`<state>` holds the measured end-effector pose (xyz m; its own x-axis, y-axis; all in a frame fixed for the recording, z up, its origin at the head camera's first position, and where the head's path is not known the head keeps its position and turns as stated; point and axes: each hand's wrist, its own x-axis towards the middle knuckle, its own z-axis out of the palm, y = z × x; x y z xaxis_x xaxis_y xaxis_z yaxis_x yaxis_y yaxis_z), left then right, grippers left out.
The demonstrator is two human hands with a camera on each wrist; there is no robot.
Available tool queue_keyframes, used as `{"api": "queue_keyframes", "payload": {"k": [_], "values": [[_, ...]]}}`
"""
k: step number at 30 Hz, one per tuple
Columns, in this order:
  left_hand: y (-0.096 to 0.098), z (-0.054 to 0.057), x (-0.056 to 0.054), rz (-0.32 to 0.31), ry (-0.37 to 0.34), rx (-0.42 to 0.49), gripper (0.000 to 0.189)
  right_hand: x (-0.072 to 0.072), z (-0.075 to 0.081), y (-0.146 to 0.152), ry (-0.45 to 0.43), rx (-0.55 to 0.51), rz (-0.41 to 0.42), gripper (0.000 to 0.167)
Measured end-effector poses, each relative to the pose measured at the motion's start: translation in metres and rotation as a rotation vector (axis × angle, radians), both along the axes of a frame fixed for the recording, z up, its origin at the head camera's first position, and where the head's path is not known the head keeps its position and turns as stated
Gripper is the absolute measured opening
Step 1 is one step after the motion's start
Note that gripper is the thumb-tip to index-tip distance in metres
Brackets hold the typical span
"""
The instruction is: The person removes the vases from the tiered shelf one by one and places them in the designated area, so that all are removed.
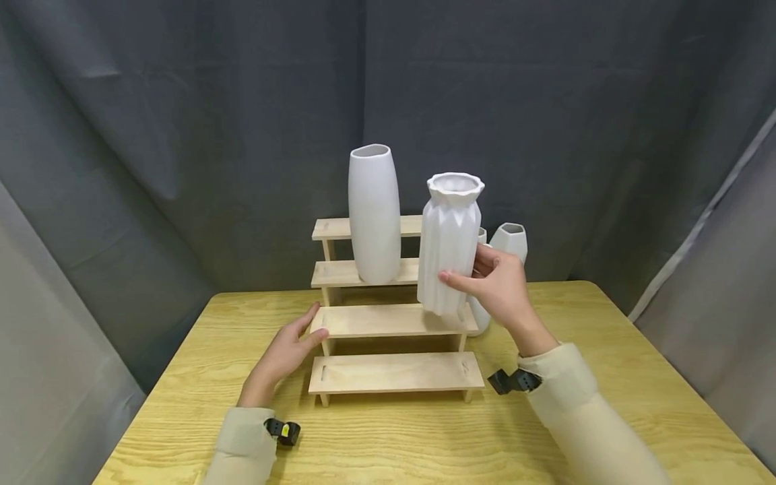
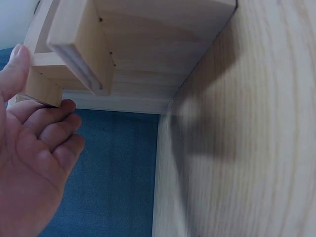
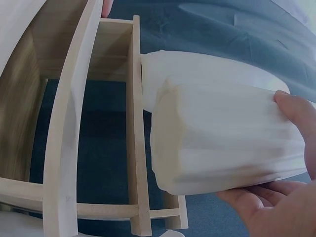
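Observation:
My right hand [image 1: 500, 283] grips a white pleated vase [image 1: 450, 249] with a scalloped rim, thumb on the near side. The vase is upright, its base close over the second step from the bottom of a wooden stepped stand [image 1: 394, 374]. In the right wrist view, the vase's underside [image 3: 165, 138] faces the stand. My left hand [image 1: 285, 350] holds the stand's left end at that same step. Thumb and fingers lie on either side of the board in the left wrist view. A tall smooth white vase [image 1: 374, 215] stands on the second step from the top.
Behind the stand's right side, more white vases [image 1: 512, 239] stand on the wood-grain table [image 1: 582, 377], partly hidden by the right hand and held vase. A dark grey curtain [image 1: 254, 135] hangs behind the table.

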<state>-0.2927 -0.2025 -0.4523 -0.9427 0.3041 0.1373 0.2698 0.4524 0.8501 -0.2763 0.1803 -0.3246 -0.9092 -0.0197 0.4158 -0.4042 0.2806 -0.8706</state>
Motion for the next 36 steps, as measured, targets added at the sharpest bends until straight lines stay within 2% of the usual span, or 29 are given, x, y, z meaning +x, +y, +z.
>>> {"api": "queue_keyframes", "payload": {"k": [10, 24, 36], "values": [[0.000, 0.000, -0.001, -0.008, 0.002, -0.004, 0.073, 0.016, -0.002, 0.002, -0.025, 0.008, -0.009, 0.069], [0.000, 0.002, -0.002, -0.006, 0.005, -0.001, 0.073, 0.029, -0.011, 0.010, -0.036, 0.016, -0.031, 0.067], [0.000, 0.002, -0.003, -0.010, -0.001, 0.001, 0.075, 0.039, -0.020, 0.019, 0.004, -0.001, -0.032, 0.065]]}}
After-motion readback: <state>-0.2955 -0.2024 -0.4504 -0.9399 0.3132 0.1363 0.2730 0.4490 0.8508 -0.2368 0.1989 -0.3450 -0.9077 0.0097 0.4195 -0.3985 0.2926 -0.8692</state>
